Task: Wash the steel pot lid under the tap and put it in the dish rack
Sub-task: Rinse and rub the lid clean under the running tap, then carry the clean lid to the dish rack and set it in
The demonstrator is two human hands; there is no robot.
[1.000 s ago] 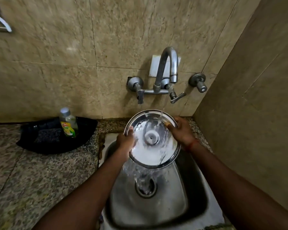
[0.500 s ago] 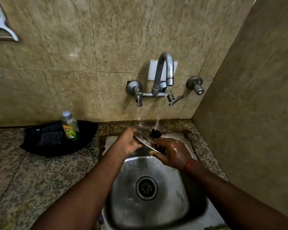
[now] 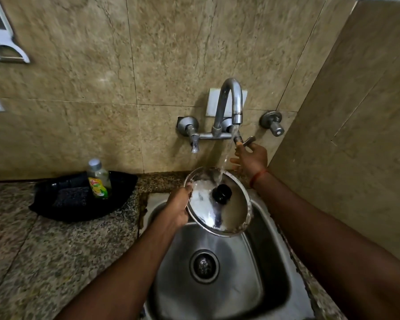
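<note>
The round steel pot lid [image 3: 231, 213] with its black knob [image 3: 221, 192] faces up, tilted over the steel sink [image 3: 270, 280]. My left hand [image 3: 178, 209] grips its left rim. Water runs from the curved tap [image 3: 231, 100] onto the lid's upper part. My right hand [image 3: 252, 158] is raised off the lid, fingers spread, touching the tap's right lever handle [image 3: 248, 141]. No dish rack is in view.
A dish soap bottle [image 3: 98, 180] stands in a black tray [image 3: 62, 211] with a scrubber on the granite counter [image 3: 44, 255] at left. The drain [image 3: 203, 266] sits mid-sink. A tiled side wall [image 3: 356, 158] closes in on the right.
The lid has been turned knob side up and tilted toward me. My right hand let go of it and rose to the tap's right lever. My left hand kept its grip.
</note>
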